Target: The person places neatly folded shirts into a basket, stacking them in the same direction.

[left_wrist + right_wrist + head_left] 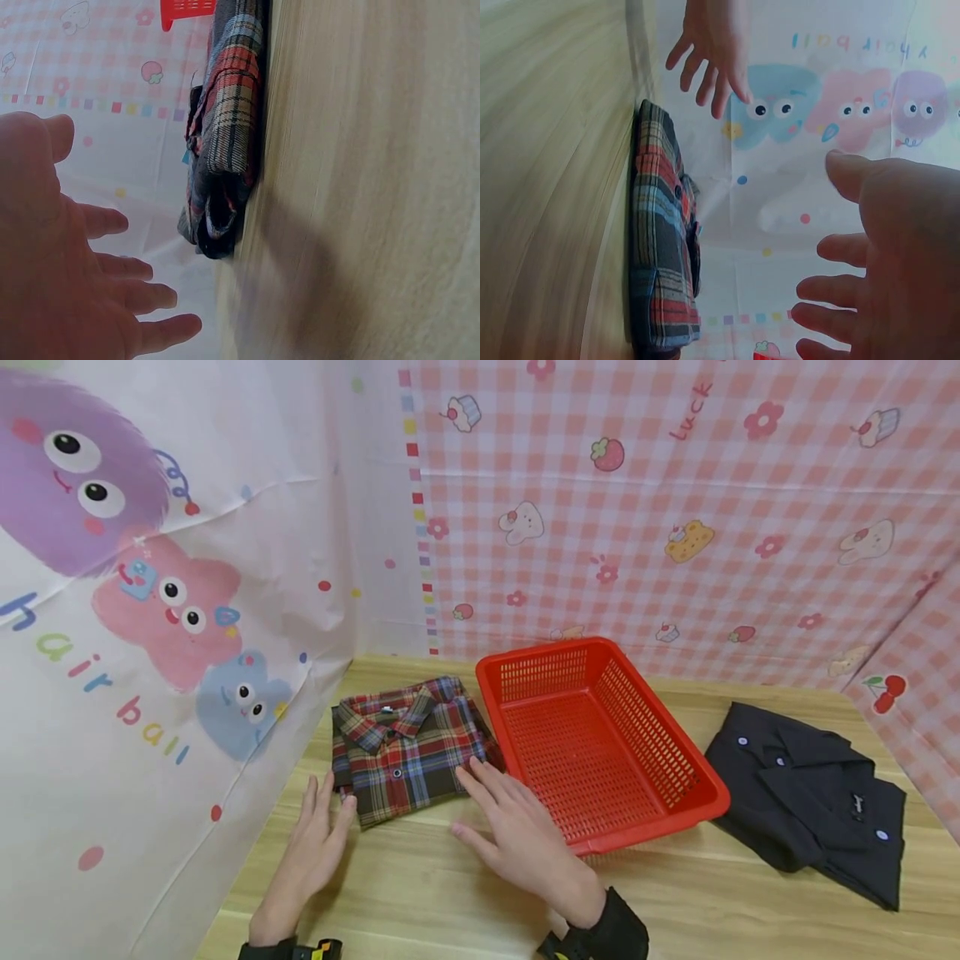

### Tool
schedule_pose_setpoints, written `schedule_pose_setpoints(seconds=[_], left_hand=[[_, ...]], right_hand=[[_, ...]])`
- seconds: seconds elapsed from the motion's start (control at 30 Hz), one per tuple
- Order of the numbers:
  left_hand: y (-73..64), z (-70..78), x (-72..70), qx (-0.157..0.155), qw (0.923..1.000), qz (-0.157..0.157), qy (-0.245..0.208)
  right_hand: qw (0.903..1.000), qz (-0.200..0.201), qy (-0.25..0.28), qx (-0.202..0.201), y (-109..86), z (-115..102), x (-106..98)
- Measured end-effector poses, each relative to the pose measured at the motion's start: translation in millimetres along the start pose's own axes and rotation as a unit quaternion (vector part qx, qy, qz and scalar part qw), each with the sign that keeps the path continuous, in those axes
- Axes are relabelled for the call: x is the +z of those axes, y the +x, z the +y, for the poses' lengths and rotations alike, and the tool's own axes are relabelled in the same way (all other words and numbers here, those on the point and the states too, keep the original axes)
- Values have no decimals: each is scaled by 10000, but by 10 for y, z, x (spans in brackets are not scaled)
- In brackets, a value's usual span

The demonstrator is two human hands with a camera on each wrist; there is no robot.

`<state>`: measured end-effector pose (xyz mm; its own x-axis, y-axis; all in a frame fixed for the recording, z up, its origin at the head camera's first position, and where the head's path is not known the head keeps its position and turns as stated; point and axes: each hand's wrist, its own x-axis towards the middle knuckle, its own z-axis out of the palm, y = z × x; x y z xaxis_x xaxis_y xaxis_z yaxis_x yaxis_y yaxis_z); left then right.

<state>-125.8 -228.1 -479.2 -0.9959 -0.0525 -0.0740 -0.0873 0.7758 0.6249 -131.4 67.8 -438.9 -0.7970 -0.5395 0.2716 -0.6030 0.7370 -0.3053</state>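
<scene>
A folded plaid shirt (pixel 420 760) in red, blue and dark tones lies on the table, collar toward the back. My left hand (pixel 313 843) hovers by its near left corner, fingers spread, and the left wrist view shows a gap between that hand and the folded edge. Above the near right corner is my right hand (pixel 517 831), with straight fingers and nothing held. In the right wrist view both hands stand apart from the plaid shirt (pixel 664 232).
A red plastic basket (pixel 585 839) stands right of the plaid shirt, its inside bare. Farther right lies a folded black shirt (pixel 810 793) with pale buttons. Printed cloth walls (pixel 675 585) border the wooden table (pixel 420 902) at the back and both sides.
</scene>
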Motion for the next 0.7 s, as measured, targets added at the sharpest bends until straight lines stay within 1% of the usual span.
schedule_pose_setpoints(seconds=[0.37, 0.57, 0.7], left_hand=[[5, -29, 28, 25, 10000, 40, -88], [9, -52, 40, 15, 9999, -2, -152], [2, -61, 44, 12, 9998, -20, -195]], right_hand=[[9999, -1, -104, -1, 51, -99, 53], [10000, -10, -79, -34, 72, -154, 91], [10000, -89, 28, -10, 79, -194, 122]])
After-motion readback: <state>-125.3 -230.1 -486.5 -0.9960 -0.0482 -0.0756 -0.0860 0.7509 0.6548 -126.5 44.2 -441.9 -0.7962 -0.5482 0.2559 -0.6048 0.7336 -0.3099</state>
